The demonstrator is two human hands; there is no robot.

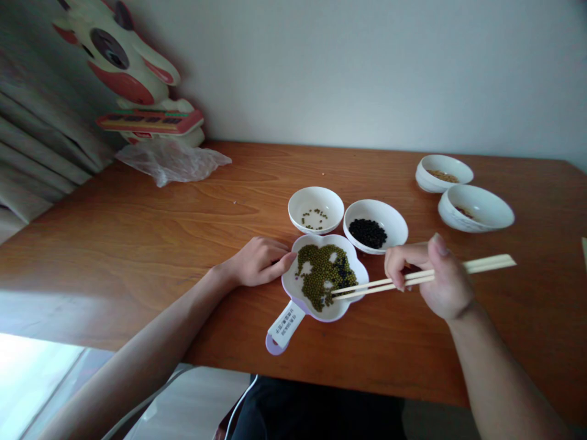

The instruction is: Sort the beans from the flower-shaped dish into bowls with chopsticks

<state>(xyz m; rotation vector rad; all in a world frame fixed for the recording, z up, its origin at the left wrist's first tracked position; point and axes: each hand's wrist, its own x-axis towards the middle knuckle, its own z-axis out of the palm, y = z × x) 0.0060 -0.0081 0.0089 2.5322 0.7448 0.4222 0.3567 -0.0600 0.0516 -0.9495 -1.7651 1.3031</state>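
Head view: the right hand (426, 275) holds 2 chopsticks (488, 264), their tips slightly apart down among the beans in the flower-shaped dish (338, 310), which sits near the table's front edge. There, green beans (316, 278) lie mixed with dark beans (342, 269) toward the right side. The left hand (261, 263), fingers close together, meets the dish's left rim; whether it pinches the rim or only rests against it cannot be told.

To work the chopsticks well, the person would do best to pick at 1 loose bean on the fringe of the pile, bring both tips level to its sides and squeeze lightly, since such small, round beans probably slip under hard pressure. A steady left hand should keep the light-looking dish from sliding.

Whether a bean sits between the tips is too small to tell. Some right-hand fingers are hidden, the writing on the handle label (287, 324) is hard to read, and both forearms are cut off by the frame
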